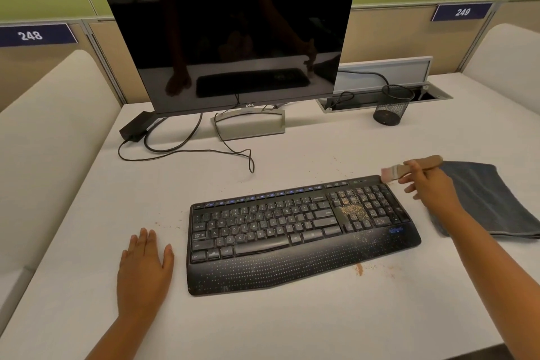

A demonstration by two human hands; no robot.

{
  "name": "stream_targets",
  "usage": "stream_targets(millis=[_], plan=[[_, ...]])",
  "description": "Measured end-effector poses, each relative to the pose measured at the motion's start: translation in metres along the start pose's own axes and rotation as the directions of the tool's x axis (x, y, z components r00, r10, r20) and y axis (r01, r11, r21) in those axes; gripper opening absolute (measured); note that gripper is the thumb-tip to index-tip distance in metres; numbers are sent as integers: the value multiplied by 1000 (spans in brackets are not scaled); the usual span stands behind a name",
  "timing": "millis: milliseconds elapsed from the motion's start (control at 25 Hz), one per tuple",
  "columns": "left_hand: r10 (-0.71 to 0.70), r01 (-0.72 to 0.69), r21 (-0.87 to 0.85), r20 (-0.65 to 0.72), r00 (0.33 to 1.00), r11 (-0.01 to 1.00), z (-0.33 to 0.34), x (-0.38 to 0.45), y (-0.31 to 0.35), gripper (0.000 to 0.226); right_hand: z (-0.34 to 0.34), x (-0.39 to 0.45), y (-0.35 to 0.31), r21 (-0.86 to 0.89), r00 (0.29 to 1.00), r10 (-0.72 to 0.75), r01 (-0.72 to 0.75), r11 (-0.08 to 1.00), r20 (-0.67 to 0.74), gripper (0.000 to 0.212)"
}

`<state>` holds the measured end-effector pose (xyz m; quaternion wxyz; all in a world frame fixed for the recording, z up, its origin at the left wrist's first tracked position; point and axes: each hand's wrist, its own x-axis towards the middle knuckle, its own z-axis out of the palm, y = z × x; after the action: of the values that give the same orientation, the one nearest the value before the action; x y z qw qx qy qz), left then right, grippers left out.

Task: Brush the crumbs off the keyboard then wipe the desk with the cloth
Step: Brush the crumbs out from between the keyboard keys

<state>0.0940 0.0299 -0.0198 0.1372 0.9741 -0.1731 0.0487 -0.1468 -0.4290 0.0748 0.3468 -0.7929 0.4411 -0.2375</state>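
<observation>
Left hand [144,264] flat on the counter [263,327], fingers straight, just left of the keyboard [295,231]. Crumbs [352,210] heaped on the right-side keys, more scattered past the front edge. Right hand [429,184] gripping the brush [409,168], bristles at the keyboard's far right corner. Cloth [493,199] lying beside the right counter edge. Open surface in front.

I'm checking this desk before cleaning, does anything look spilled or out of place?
Yes. Tan crumbs are heaped on the right side of the keyboard, over the arrow keys and number pad, and scattered on its palm rest. A small pile of crumbs also lies on the desk in front of the keyboard.
</observation>
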Motion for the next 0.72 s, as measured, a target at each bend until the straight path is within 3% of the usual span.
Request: stream_targets(millis=[320, 520, 720], plan=[[-3, 3, -11, 6, 1000, 1000, -1, 1, 1, 54, -12, -10, 2, -53, 994, -96, 94, 994, -42, 49], [-8, 8, 4, 0, 1000, 1000, 0, 1, 0, 55, -24, -21, 9, -183, 997, -68, 60, 981, -34, 84], [-5, 5, -1, 7, 1000, 1000, 0, 1, 0, 54, -28, -23, 2, -271, 995, -92, 75, 960, -49, 57]])
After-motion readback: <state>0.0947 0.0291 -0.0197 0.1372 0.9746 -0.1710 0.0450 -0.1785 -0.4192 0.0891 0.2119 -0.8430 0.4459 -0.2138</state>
